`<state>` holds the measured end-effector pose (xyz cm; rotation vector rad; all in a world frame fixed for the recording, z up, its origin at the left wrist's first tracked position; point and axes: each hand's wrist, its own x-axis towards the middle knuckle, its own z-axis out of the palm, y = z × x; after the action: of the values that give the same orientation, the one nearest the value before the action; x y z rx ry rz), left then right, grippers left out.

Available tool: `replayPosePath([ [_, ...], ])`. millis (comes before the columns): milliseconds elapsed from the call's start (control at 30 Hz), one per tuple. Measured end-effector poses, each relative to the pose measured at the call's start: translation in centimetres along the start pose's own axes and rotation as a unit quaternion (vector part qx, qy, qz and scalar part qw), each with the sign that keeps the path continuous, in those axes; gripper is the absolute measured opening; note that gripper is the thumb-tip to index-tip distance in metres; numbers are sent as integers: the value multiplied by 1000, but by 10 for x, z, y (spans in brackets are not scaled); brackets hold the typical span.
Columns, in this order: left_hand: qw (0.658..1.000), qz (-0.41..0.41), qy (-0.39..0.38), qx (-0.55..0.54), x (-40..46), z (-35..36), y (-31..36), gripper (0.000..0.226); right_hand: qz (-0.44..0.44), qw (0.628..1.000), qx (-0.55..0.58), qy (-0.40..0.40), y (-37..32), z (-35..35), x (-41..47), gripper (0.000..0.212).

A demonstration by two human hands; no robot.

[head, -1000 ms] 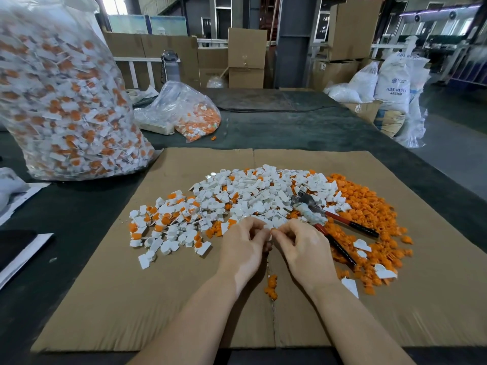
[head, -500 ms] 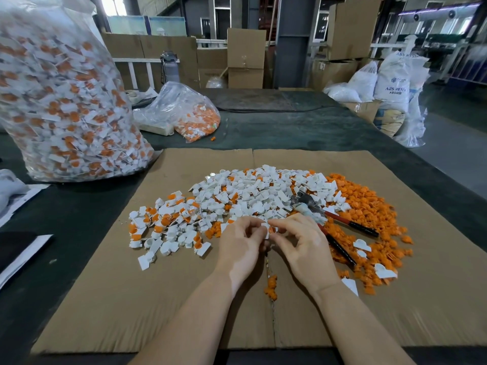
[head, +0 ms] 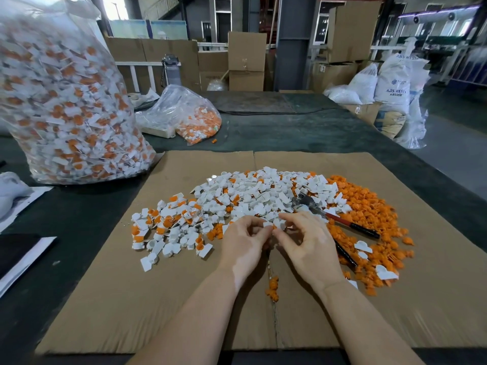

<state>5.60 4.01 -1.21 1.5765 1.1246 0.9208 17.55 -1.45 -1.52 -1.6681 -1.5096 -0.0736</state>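
Head view: our left hand [head: 243, 243] and right hand [head: 312, 246] pinch one white piece [head: 268, 224]. Pliers [head: 340, 219] lie beside, on orange caps [head: 369, 206].

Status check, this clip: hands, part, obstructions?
Left hand and right hand both pinch one small white piece. At parts pile's near edge. Pliers lie beside right hand, clear.

A wide dark green desk [head: 290, 133] runs back to a row of brown cardboard boxes [head: 246, 60], with one stack standing tall in the middle. Just right of it, a grey pillar [head: 292, 43] climbs out of view. White sacks [head: 392, 85] slump on the grey floor [head: 458, 164] at the right. A white railing [head: 137, 64] crosses at the back left. Daylight glares through a window [head: 113, 6] up top, and there's a dark doorway [head: 222, 22] beyond.
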Motion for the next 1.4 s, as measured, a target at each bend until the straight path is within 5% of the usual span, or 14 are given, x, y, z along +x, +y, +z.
replayPosePath([
  [133,996,-40,-5,-80,3,2,3,9,104,981,-156,38,9,-14,12,37],
  [233,995,-44,-9,-91,5,3,2,5,246,922,-289,-79,20,-29,27,46],
  [333,996,-46,-10,-80,8,4,0,7,327,872,-300,-208,27,-35,38,53],
  [533,995,-57,2,-84,12,5,0,13,310,866,-320,-227,31,-34,44,49],
  [933,971,-121,6,-206,10,1,10,14,184,934,-282,-122,1,-46,32,34],
  [1033,960,-138,7,-243,11,0,12,16,167,956,-161,-177,-14,-55,31,27],
  [1167,951,-147,14,-271,11,-1,15,12,224,930,23,-290,-29,-65,28,34],
  [1400,952,-153,33,-264,14,-1,13,9,217,908,32,-357,-35,-65,21,35],
])
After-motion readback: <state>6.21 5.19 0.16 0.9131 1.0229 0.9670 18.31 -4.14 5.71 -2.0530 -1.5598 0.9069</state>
